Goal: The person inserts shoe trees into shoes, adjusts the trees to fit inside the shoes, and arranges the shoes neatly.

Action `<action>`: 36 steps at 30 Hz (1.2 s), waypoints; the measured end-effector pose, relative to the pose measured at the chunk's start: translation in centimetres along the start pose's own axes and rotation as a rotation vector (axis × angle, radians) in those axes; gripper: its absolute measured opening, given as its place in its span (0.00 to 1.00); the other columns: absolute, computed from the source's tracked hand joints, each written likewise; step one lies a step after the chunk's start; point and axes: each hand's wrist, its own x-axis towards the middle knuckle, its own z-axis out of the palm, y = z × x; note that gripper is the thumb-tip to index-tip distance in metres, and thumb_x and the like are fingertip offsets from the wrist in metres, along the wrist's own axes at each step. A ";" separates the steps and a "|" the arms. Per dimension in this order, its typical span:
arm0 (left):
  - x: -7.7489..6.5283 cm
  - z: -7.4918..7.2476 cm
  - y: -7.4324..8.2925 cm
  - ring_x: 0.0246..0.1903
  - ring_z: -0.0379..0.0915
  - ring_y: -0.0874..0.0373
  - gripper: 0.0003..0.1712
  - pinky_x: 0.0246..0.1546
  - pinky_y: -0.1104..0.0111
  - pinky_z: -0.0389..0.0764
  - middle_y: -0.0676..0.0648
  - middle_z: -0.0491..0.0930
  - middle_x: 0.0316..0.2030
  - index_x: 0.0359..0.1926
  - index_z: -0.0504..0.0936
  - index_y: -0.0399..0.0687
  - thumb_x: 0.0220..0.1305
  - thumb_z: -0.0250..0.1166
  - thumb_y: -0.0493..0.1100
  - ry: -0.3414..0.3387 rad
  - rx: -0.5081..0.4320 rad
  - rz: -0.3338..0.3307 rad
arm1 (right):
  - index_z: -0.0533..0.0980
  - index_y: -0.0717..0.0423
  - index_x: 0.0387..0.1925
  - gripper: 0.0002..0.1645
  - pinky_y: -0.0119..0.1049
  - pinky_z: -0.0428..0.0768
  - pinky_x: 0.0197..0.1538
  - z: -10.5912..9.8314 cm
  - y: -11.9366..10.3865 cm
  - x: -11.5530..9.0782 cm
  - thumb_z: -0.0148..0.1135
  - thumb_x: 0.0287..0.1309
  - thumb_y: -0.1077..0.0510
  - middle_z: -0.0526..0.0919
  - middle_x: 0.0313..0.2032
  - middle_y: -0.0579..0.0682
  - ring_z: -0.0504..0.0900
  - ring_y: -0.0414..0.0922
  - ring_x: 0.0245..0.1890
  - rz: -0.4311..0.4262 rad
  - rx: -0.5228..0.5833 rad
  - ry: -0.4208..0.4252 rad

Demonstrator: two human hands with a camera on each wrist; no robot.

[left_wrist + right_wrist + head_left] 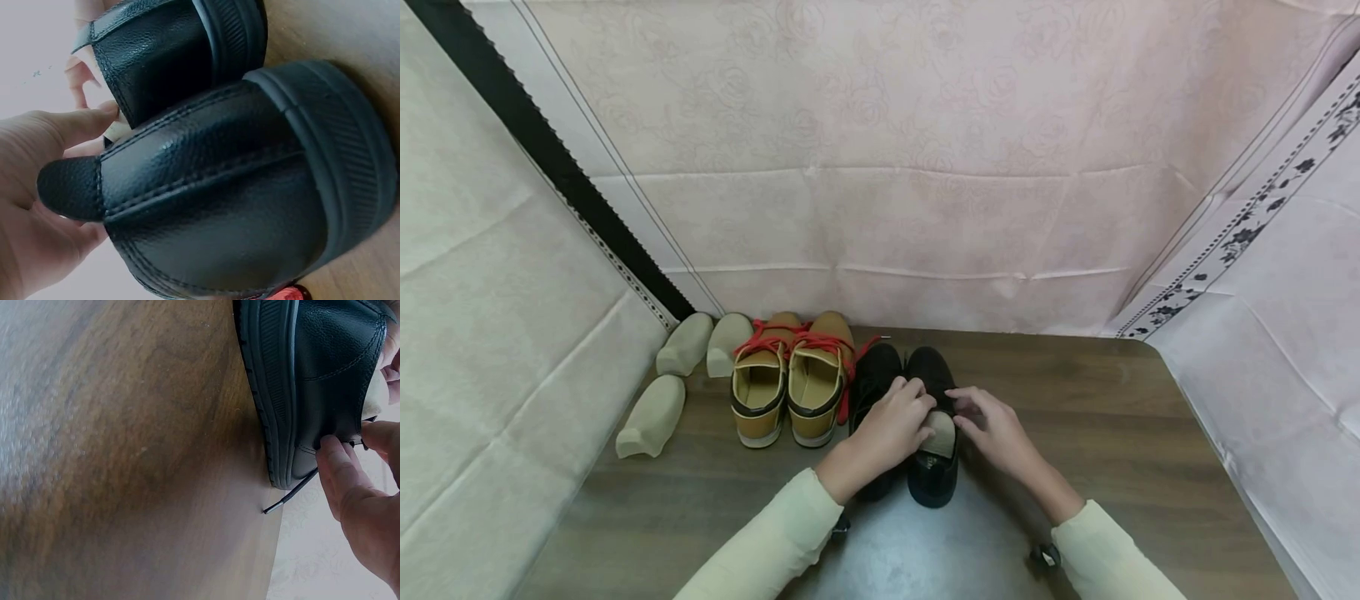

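A pair of black leather shoes stands side by side on the wooden surface. In the right-hand black shoe (933, 483) sits a pale insert (937, 435), its rounded end showing in the opening. My left hand (887, 423) reaches across the left-hand black shoe (874, 364) and grips the opening's left edge, fingers bent and thumb near the insert. From the other side my right hand (998, 433) pinches the opening's right edge, with fingers (334, 459) against the outer leather. A black lace (292, 496) hangs down that side. The hands partly cover the lacing.
Tan shoes (816, 379) with red laces stand just left of the black pair. Three more pale inserts (651, 417) lie farther left, beside the cloth-covered left wall (512, 333). A patterned cloth (880, 225) rises behind the wooden surface (1075, 392).
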 end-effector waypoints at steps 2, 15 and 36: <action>0.1 0.1 0.0 0.44 0.67 0.58 0.18 0.41 0.72 0.81 0.50 0.79 0.48 0.53 0.87 0.50 0.65 0.74 0.51 0.016 0.029 0.004 | 0.77 0.43 0.62 0.25 0.44 0.85 0.56 0.0 0.0 0.0 0.69 0.66 0.62 0.84 0.47 0.46 0.84 0.41 0.48 0.002 0.003 0.000; 0.7 0.5 -0.2 0.51 0.71 0.53 0.18 0.48 0.63 0.75 0.52 0.83 0.52 0.52 0.88 0.54 0.64 0.74 0.53 0.048 0.156 0.024 | 0.77 0.42 0.62 0.25 0.45 0.84 0.56 0.3 0.1 0.1 0.68 0.66 0.62 0.84 0.47 0.45 0.85 0.42 0.49 0.023 0.027 0.014; 1.5 1.3 -0.5 0.49 0.76 0.56 0.13 0.50 0.65 0.81 0.51 0.86 0.46 0.47 0.86 0.52 0.62 0.76 0.45 0.081 0.041 -0.007 | 0.77 0.43 0.63 0.27 0.44 0.85 0.56 0.4 -0.2 -0.4 0.68 0.66 0.64 0.83 0.50 0.47 0.84 0.44 0.50 0.020 0.038 0.056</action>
